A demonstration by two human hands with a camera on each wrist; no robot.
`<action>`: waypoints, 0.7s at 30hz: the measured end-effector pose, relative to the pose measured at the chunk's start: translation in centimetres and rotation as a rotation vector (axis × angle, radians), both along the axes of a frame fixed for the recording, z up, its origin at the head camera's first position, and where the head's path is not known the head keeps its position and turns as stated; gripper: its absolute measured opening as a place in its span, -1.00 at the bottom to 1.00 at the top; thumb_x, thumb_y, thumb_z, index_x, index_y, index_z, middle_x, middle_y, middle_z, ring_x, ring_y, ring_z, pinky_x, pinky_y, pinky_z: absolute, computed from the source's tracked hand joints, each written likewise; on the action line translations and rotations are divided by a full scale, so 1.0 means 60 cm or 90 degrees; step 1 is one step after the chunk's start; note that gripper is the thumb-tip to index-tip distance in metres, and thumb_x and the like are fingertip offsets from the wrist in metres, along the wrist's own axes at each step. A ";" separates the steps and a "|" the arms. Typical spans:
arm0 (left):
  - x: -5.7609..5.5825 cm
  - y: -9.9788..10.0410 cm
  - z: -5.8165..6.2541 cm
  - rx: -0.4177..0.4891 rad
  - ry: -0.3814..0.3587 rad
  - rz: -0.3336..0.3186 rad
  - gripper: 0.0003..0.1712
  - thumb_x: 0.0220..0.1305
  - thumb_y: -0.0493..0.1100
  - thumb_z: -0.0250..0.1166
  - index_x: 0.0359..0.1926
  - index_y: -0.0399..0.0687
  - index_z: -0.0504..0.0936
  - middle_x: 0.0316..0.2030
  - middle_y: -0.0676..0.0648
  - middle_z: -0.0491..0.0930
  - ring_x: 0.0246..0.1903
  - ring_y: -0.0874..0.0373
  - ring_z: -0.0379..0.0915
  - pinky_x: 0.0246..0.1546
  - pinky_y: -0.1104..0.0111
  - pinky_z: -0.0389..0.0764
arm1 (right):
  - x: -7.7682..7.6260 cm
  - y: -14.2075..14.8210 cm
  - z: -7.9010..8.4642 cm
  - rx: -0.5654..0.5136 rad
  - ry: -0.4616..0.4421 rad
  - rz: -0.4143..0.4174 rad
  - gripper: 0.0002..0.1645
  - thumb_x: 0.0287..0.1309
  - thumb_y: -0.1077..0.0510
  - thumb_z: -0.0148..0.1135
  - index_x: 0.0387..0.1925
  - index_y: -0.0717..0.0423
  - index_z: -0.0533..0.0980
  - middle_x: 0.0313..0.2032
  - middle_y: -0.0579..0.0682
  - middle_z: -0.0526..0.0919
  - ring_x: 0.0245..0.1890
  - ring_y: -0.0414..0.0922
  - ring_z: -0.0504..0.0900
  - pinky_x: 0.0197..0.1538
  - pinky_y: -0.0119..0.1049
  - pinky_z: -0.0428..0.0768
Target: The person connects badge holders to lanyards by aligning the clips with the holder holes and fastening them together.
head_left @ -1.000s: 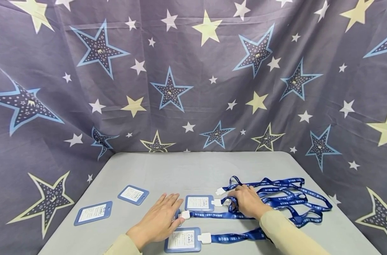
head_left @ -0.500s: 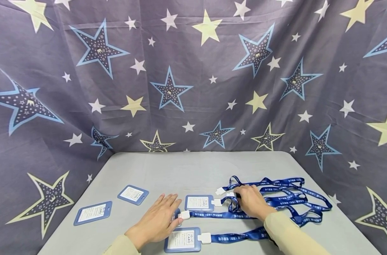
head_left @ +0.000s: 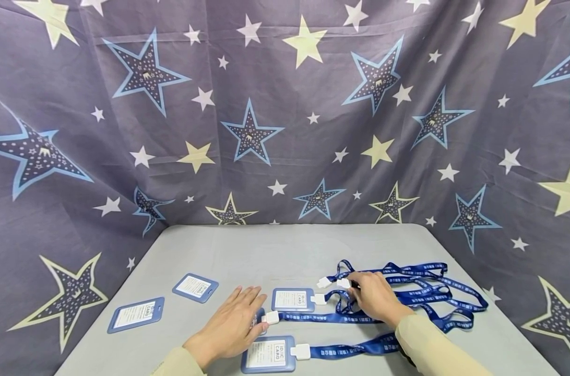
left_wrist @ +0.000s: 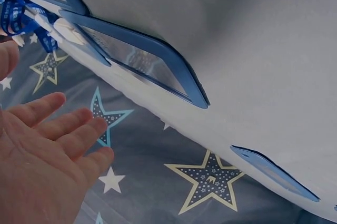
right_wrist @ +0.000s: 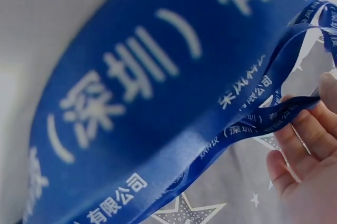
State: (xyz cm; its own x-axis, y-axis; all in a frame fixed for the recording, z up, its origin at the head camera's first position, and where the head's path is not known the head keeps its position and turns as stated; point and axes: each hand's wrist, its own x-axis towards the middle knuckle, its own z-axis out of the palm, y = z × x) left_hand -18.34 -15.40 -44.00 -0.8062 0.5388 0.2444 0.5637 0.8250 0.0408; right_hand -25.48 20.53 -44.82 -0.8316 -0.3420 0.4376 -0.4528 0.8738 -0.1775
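Observation:
My left hand [head_left: 230, 324] lies with fingers stretched out, overlapping a blue badge holder [head_left: 260, 316] whose left part it hides. A white clip [head_left: 271, 317] joins that holder to a dark blue lanyard. In the left wrist view the left palm and straight fingers [left_wrist: 68, 121] show nothing gripped. My right hand [head_left: 376, 297] pinches a blue printed lanyard [right_wrist: 287, 114] between thumb and fingers, with its white clip [head_left: 343, 283] poking out at the fingertips. Just left of it lies another white clip [head_left: 323, 282] on its strap.
One badge holder [head_left: 293, 300] with lanyard lies between the hands; another [head_left: 268, 354] sits at the front. Two loose badge holders, one farther back [head_left: 196, 288] and one nearer [head_left: 135, 315], lie at the left. Overlapping lanyard straps [head_left: 421, 297] spread over the table's right side.
My right hand has shifted slightly right and away from me, bringing the pinched lanyard's white clip with it, beside the other clip. My left hand has barely moved.

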 end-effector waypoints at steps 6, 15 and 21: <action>0.000 0.000 -0.002 0.004 0.008 -0.003 -0.28 0.30 0.19 0.11 0.31 -0.17 0.36 0.32 -0.24 0.29 0.36 -0.09 0.11 0.37 -0.02 -0.01 | 0.006 0.001 0.007 -0.008 0.010 0.007 -0.82 0.06 0.16 0.35 -0.23 -0.04 0.63 -0.40 -0.18 0.68 -0.42 -0.25 0.58 -0.11 -0.14 0.53; 0.000 -0.001 -0.004 0.011 0.010 -0.007 -0.29 0.29 0.18 0.13 0.30 -0.18 0.36 0.31 -0.25 0.29 0.35 -0.10 0.12 0.36 -0.02 0.02 | 0.019 -0.001 0.021 -0.014 0.008 0.020 -0.84 0.08 0.14 0.35 -0.25 -0.08 0.61 -0.36 -0.22 0.67 -0.31 -0.20 0.62 -0.03 -0.12 0.48; -0.001 -0.001 -0.004 0.007 -0.004 -0.002 -0.28 0.31 0.19 0.09 0.32 -0.16 0.34 0.33 -0.24 0.27 0.37 -0.08 0.08 0.38 0.00 -0.03 | 0.033 -0.006 0.028 -0.037 -0.005 0.042 -0.77 0.10 0.15 0.33 -0.15 -0.03 0.62 -0.20 -0.13 0.70 -0.14 -0.11 0.64 0.07 -0.07 0.46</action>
State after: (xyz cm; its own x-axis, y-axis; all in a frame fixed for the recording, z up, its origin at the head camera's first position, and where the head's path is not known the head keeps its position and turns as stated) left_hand -18.40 -15.44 -44.26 -0.8061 0.5384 0.2456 0.5658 0.8228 0.0531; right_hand -23.48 20.19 -43.14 -0.8114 -0.3702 0.4523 -0.5074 0.8303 -0.2305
